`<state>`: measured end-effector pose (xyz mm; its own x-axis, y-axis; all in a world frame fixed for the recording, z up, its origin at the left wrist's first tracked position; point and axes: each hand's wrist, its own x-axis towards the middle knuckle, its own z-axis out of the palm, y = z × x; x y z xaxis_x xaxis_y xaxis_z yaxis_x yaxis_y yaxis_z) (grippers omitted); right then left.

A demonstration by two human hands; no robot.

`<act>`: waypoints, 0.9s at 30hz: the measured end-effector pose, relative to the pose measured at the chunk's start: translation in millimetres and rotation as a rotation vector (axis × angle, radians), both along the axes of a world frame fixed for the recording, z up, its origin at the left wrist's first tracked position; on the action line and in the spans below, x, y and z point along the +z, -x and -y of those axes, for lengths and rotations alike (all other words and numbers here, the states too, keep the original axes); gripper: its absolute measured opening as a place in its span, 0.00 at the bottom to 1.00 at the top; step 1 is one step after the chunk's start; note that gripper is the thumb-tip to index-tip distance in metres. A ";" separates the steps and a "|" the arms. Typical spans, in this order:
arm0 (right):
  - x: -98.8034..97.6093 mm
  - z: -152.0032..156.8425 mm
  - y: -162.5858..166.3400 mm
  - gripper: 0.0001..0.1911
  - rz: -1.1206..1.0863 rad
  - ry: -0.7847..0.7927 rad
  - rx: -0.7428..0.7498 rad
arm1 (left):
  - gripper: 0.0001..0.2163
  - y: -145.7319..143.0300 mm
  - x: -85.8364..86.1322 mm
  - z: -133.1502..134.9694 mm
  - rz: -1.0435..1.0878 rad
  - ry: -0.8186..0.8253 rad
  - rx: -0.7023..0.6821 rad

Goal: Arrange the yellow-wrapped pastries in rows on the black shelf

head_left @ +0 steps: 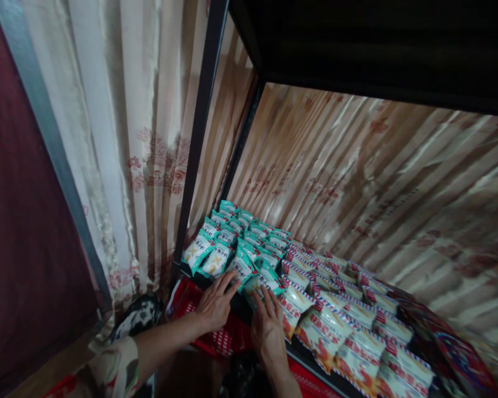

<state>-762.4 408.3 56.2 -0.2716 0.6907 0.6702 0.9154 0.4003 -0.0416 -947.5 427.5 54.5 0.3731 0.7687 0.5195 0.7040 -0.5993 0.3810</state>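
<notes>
Rows of teal-and-white snack packets [218, 260] stand on the left part of the shelf. My left hand [216, 301] reaches the front row, its fingers stretched out against the lower edge of a teal snack packet [243, 265]. Beside it, my right hand [269, 326] lies with its fingers apart on the front of the neighbouring teal snack packet [265, 276], which leans back. Neither hand is closed around a packet. Just right of my right hand begin rows of white snack packets [326, 329] with red print and striped top edges.
Dark red packages [452, 342] lie at the shelf's right end. A black shelf post [201, 116] rises at the left, and a dark upper shelf [382, 50] overhangs. Patterned curtains [348, 160] hang behind. Below the front edge is a red basket [186, 298].
</notes>
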 end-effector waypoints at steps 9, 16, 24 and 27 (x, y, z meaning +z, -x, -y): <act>-10.7 4.5 8.0 0.22 -0.034 -0.046 -0.048 | 0.30 40.6 7.5 -16.3 -0.035 -0.131 0.106; -12.4 -0.2 13.1 0.18 0.005 -0.066 -0.074 | 0.27 69.7 0.8 -41.8 -0.014 -0.203 0.230; -9.9 1.0 15.4 0.20 0.026 -0.081 -0.070 | 0.29 69.2 0.2 -32.1 -0.043 -0.209 0.209; -8.5 3.5 15.9 0.24 -0.009 -0.077 -0.088 | 0.25 61.6 -1.4 -29.3 -0.040 -0.193 0.171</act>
